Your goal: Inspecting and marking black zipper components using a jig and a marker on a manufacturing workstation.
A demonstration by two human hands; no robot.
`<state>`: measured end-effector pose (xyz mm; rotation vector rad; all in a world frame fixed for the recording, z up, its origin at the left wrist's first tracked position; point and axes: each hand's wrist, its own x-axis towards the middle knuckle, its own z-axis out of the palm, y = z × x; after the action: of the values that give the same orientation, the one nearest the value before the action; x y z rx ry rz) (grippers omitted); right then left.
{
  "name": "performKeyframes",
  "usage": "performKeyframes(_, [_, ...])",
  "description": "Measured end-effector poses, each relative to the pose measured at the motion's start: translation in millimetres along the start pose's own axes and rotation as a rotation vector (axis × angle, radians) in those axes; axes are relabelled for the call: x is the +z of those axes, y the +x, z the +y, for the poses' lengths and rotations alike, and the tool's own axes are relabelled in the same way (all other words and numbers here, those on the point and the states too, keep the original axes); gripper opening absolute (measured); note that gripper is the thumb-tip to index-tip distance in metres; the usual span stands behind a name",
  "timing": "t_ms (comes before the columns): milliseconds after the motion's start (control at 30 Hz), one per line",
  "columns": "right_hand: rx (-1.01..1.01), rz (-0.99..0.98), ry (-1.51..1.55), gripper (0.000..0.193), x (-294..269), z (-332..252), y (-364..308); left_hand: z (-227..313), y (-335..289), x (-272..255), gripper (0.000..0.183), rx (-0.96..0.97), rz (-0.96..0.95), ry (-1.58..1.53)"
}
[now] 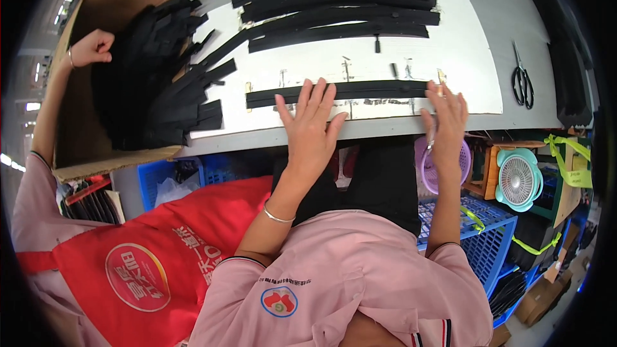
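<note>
A black zipper [373, 88] lies straight across a marked white board [475, 83], its pull pointing away from me. My left hand [308, 119] rests flat near the left part of the zipper, fingers spread and fingertips on the tape. At the zipper's right end, my right hand [448, 119] has its fingers stretched out, with the fingertips at the tape's end. A shiny metal sliver shows beside the right palm; I cannot tell what it is. More black zippers [334, 0] lie in a layered stack on the board's far part.
A cardboard box [77, 122] on the left holds many black strips, some spilling onto the board. A co-worker's closed hand [93, 48] reaches over it. Black-handled scissors [522, 83] lie at the right. Below the table edge are a blue crate [472, 231] and a turquoise fan [518, 180].
</note>
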<state>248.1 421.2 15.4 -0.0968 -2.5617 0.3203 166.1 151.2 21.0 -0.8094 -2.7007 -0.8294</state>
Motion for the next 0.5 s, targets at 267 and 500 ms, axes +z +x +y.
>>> performKeyframes(267, [0.059,-0.032,-0.030,0.031,-3,13,2,-42,-27,-19,0.056,-0.212,0.160,0.138])
performKeyframes(500, [0.094,-0.011,-0.014,0.025,-5,-12,21,-47,-30,-22,0.052,-0.247,0.186,0.108])
